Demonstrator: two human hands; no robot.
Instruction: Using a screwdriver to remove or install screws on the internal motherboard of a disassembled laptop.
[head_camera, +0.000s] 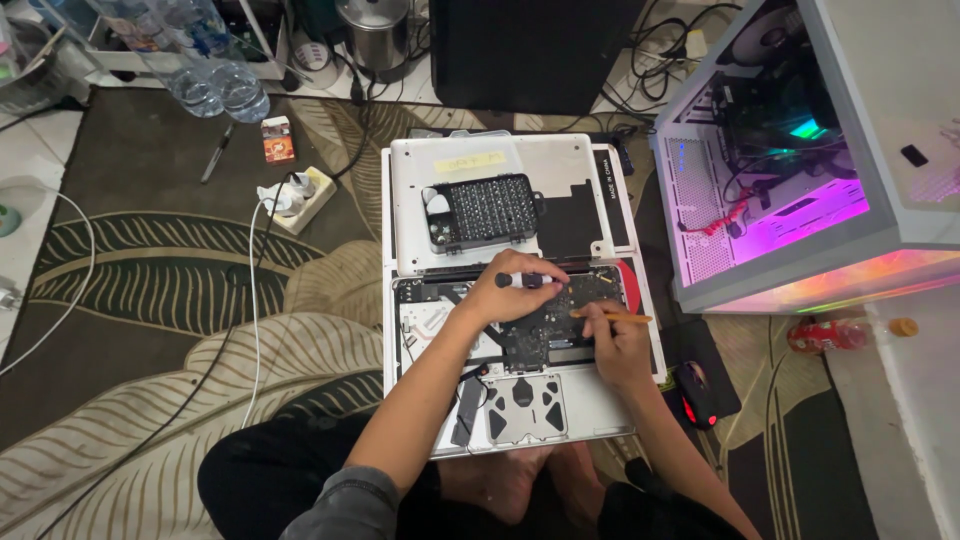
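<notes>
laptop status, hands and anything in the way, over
Left hand shut on a screwdriver over the open laptop. Right hand shut on a thin orange stick at the board. Bit case behind, clear.

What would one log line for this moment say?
left hand: holds black screwdriver | right hand: holds thin stick | both over opened laptop | bit case above

Glowing pink at three o'clock: open white PC case. Just below, black mouse with red light on a dark pad. Lying flat at four o'clock, red-labelled bottle. Over at ten o'clock, white power strip on the leaf-patterned rug, small orange carton beside, clear water bottles above. Steel kettle at twelve.
</notes>
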